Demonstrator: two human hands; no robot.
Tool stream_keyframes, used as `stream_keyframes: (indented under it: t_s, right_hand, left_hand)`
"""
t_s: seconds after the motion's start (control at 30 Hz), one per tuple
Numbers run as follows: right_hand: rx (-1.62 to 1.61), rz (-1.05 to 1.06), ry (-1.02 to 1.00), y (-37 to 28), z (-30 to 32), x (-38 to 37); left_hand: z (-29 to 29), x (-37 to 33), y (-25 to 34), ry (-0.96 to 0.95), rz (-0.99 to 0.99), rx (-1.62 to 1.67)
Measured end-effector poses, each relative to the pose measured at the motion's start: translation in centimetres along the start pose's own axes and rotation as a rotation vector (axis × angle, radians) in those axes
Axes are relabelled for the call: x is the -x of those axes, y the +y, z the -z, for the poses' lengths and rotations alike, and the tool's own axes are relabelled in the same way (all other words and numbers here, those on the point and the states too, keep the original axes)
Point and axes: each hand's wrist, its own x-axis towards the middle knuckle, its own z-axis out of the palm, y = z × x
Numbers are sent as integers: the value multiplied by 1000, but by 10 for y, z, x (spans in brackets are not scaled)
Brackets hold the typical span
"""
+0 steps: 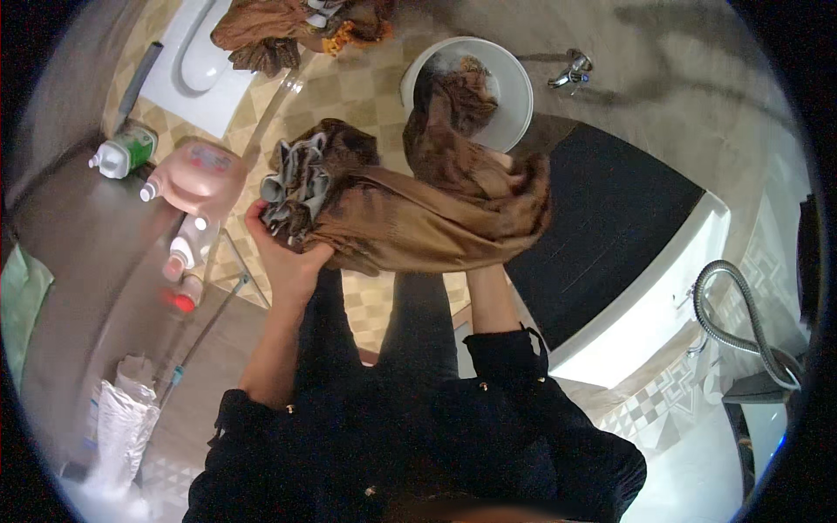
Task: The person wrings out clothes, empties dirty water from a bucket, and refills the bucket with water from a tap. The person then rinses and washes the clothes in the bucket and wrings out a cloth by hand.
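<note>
We note, at far left, a white bottle with a green label [129, 153] lying near a pink jug [205, 179], both beside the wall. Next, our left hand [288, 261] has its thumb and fingers closed on the gathered grey-and-brown end of a brown cloth [410, 218]. The cloth hangs in front of our legs, stretching rightward in loose folds and up across the rim of a white bucket [521, 96]. Our right forearm [493, 301] runs up beneath the cloth; the hand is hidden, so we cannot tell its grip. Farther right: a wall tap [571, 71], a black panel [602, 227], a coiled metal hose [724, 305].
</note>
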Motion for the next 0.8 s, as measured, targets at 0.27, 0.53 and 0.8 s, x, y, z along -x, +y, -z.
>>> stream_keyframes:
  t_s: [0.27, 0.53, 0.8]
  right_hand:
    - [-111, -7, 87, 9, -90, -71]
    - [650, 313, 193, -29, -142, -117]
    - [517, 145, 646, -60, -27, -180]
  left_hand:
    - [48, -36, 0, 171, -29, -127]
    - [73, -71, 0, 340, -46, 25]
    - [53, -90, -3, 299, 1, 6]
